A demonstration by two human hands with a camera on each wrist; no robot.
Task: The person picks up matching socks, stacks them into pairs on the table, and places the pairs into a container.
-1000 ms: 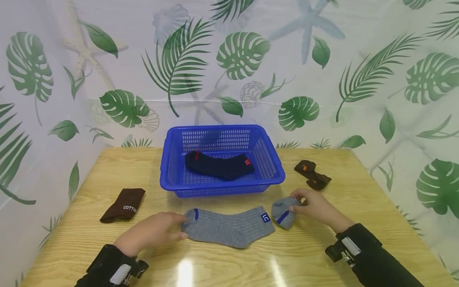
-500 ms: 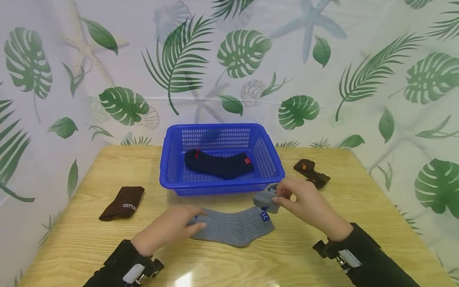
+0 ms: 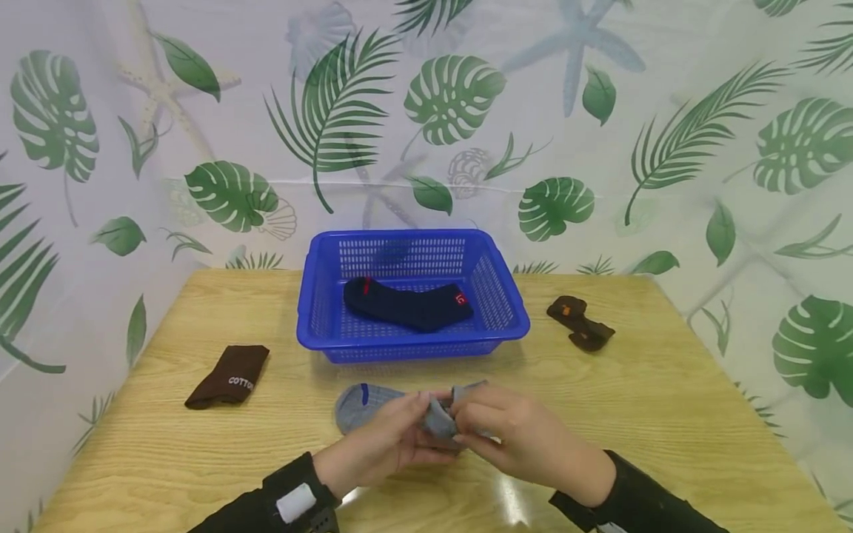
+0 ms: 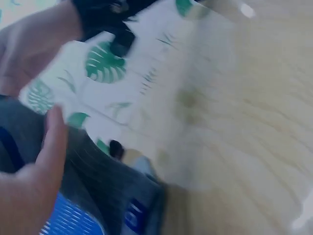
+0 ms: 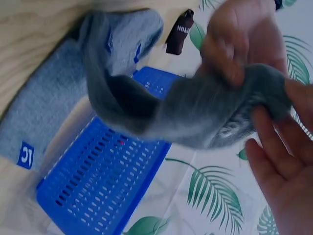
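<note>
My two hands meet over the middle of the table, in front of the blue basket. A bunched grey sock (image 3: 440, 420) is between them, seen partly opened out in the right wrist view (image 5: 190, 110). My left hand (image 3: 383, 444) holds it from the left, the thumb on top of the cloth (image 4: 49, 152). My right hand (image 3: 523, 433) pinches its other side with curled fingers. Under the hands a second grey sock (image 3: 363, 406) lies flat, its blue-marked toe showing at the left and most of its length hidden. Its blue LC label (image 5: 26, 154) shows in the right wrist view.
The blue plastic basket (image 3: 413, 343) stands at the back centre, with a dark sock (image 3: 406, 307) inside. A folded brown sock (image 3: 229, 377) with white lettering lies at the left. At the right is a crumpled brown sock (image 3: 580, 324). A leaf-patterned sheet (image 3: 433, 104) hangs behind.
My right hand has lifted the bunched grey sock off the table and brought it left to the middle. My left hand has moved right from the flat sock's toe and now holds the bunched sock too.
</note>
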